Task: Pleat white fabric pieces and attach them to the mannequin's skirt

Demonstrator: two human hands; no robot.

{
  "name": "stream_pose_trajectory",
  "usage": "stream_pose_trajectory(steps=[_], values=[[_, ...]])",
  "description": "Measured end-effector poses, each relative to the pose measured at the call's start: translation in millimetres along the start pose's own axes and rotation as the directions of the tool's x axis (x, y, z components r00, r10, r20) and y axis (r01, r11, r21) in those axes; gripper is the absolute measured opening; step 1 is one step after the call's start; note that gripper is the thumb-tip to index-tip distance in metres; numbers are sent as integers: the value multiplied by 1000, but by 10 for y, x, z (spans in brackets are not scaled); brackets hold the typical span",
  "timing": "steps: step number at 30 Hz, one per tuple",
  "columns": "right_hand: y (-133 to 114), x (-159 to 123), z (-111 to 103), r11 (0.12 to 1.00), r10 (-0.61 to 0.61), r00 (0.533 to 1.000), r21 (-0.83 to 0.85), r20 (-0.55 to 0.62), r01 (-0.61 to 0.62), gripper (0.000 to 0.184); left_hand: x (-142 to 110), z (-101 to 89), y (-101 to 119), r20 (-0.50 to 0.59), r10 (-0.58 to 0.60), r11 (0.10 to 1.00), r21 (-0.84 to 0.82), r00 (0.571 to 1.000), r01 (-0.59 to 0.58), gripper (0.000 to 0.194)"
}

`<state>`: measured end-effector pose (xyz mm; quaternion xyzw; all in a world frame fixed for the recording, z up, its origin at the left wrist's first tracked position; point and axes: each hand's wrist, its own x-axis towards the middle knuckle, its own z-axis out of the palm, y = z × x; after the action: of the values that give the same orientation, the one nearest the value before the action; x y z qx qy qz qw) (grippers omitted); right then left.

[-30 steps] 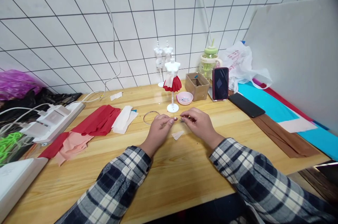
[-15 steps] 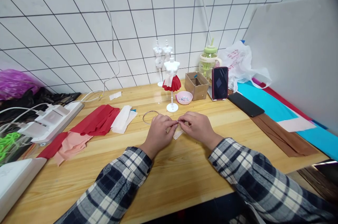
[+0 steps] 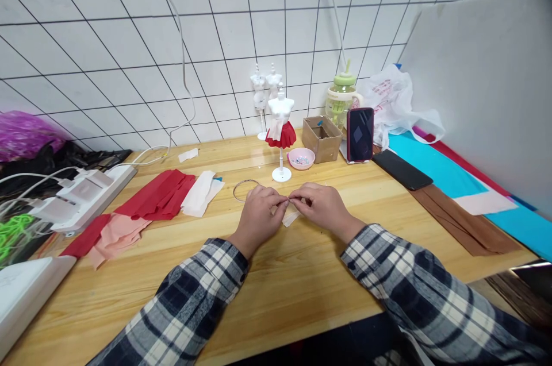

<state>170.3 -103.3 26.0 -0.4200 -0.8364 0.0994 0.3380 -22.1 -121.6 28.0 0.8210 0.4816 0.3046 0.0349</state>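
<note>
My left hand point(image 3: 259, 215) and my right hand point(image 3: 321, 208) meet fingertip to fingertip over the wooden table point(image 3: 276, 291), pinching something very small between them; what it is I cannot make out. A small pale scrap of cloth point(image 3: 290, 219) lies on the table just under the fingers. A thin wire ring point(image 3: 242, 189) lies right behind my left hand. A small white mannequin in a red skirt point(image 3: 281, 129) stands on its stand behind the hands.
Red, pink and white cloth strips point(image 3: 146, 202) lie at the left, beside a power strip point(image 3: 81, 196). A pink bead dish point(image 3: 301, 158), cardboard box point(image 3: 321, 138), upright phone point(image 3: 359, 135), flat phone point(image 3: 401, 170) and bottle point(image 3: 340, 99) stand at the back. Coloured sheets point(image 3: 466, 193) cover the right.
My hands have come together: a second ago their fingertips were slightly apart, now they touch above the pale scrap. The rest of the table is unchanged.
</note>
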Motion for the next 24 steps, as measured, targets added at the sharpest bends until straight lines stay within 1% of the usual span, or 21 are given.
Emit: stream_pose_trajectory(steps=[3,6,10,15,19,22,24], values=[[-25,-3,-8,1000,11,1000,-29,5,-11,12,-3,-5,15,3,23,1000,20,1000,-23,23],[-52,-2,-17,999,34,999,-9,1,-34,10,-6,-14,29,8,49,997,58,999,-49,24],[-69,12,-20,995,81,997,67,-4,-81,8,-10,-21,30,1,87,990,108,996,-87,25],[-37,31,22,973,140,990,189,-12,-136,7,-17,-18,14,-28,117,988,108,993,-114,25],[7,36,61,940,204,979,277,8,-198,7,-23,-16,6,-56,151,984,104,987,-144,23],[24,39,64,921,225,974,322,24,-221,8,-25,-17,2,-66,142,987,86,988,-137,21],[23,41,55,921,216,976,327,26,-213,8,-24,-16,0,-71,120,992,50,990,-116,19]])
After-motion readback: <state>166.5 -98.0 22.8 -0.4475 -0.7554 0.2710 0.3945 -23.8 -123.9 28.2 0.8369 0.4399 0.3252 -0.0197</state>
